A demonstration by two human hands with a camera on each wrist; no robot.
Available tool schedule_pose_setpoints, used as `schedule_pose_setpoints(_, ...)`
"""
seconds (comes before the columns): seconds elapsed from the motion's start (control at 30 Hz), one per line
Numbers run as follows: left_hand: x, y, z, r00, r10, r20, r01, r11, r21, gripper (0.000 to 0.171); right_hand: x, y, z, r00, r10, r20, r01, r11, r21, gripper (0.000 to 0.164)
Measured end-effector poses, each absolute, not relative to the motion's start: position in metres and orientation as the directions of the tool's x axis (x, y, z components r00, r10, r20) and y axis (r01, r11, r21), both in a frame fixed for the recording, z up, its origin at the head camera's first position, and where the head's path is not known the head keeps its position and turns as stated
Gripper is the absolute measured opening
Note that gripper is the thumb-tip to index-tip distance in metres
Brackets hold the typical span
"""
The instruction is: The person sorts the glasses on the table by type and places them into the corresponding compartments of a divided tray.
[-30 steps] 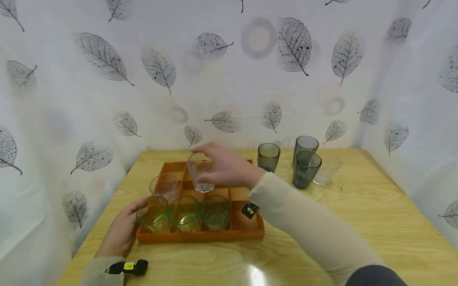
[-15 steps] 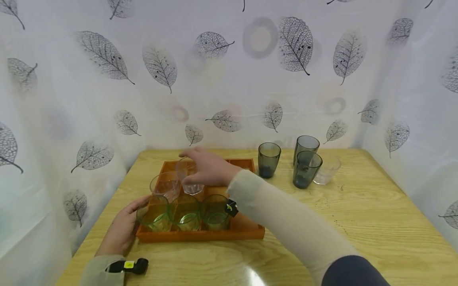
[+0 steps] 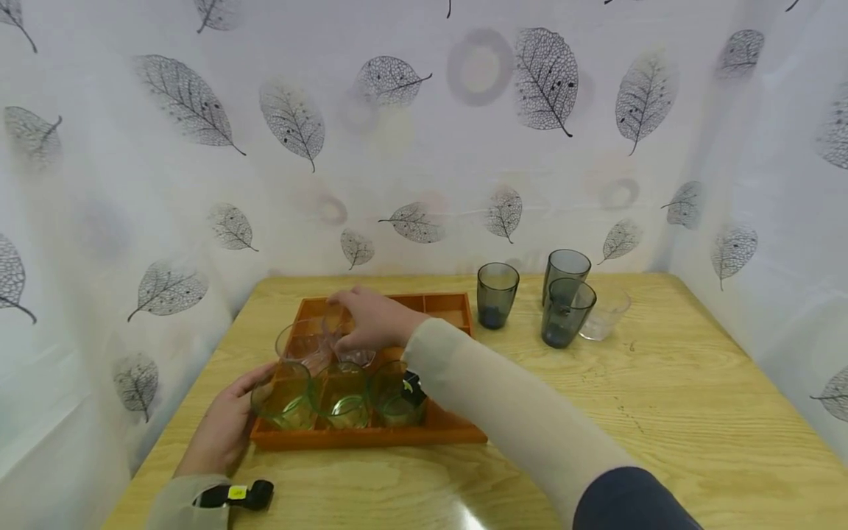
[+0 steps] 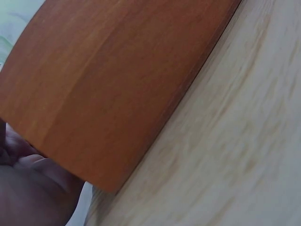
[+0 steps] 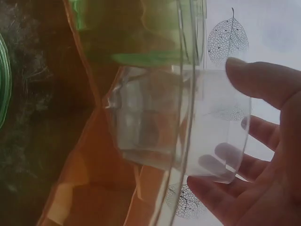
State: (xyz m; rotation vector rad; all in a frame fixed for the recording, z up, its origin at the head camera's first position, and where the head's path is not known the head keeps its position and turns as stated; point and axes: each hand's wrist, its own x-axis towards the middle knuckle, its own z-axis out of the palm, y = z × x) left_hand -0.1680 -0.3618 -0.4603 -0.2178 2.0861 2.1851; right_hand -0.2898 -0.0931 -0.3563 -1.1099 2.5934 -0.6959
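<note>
In the head view my right hand (image 3: pixel 377 318) holds a clear glass (image 3: pixel 355 357) low over the tray's middle row. The right wrist view shows thumb and fingers round the upper part of that clear glass (image 5: pixel 146 117). Just left of it stands another clear glass (image 3: pixel 301 340). Along the front row of the orange-brown divided wooden tray (image 3: pixel 371 439) are three green glasses: left (image 3: pixel 291 405), middle (image 3: pixel 347 405) and right (image 3: pixel 391 408). My left hand (image 3: pixel 221 423) grips the tray's left side; the left wrist view hides most of its fingers behind the tray wall (image 4: pixel 94 94).
Three smoky grey glasses stand right of the tray: one apart (image 3: pixel 497 294), one at the back (image 3: pixel 568 265) and one in front (image 3: pixel 563 316). A clear glass (image 3: pixel 603 320) is beside them. A leaf-patterned curtain (image 3: pixel 424 147) hangs behind the wooden table (image 3: pixel 662 412).
My right hand has moved left and down with the clear glass, from above the tray to beside the other clear glass. The left hand has stayed at the tray.
</note>
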Motion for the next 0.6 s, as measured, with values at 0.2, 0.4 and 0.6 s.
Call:
schedule_pose_setpoints(0.2, -0.1675, -0.3614, -0.4595, -0.985, -0.021, -0.173, -0.172, -0.042, 0.984, 0.056, -0.2887, -0.0932, -0.3592, -0.677, -0.730, -0.093, -0.578, 0.605, -0.547, 0.081)
schedule_pose_setpoints(0.4, -0.1661, -0.3607, -0.4596, -0.981, -0.024, -0.192, -0.191, -0.036, 0.981, 0.059, -0.2879, -0.0938, -0.3620, -0.684, -0.718, -0.125, -0.557, 0.626, -0.546, 0.080)
schedule_pose_setpoints(0.6, -0.1666, -0.3611, -0.4594, -0.985, -0.008, -0.171, -0.170, -0.025, 0.985, 0.058, -0.2881, -0.0924, -0.3625, -0.689, -0.713, -0.133, -0.554, 0.636, -0.537, 0.078)
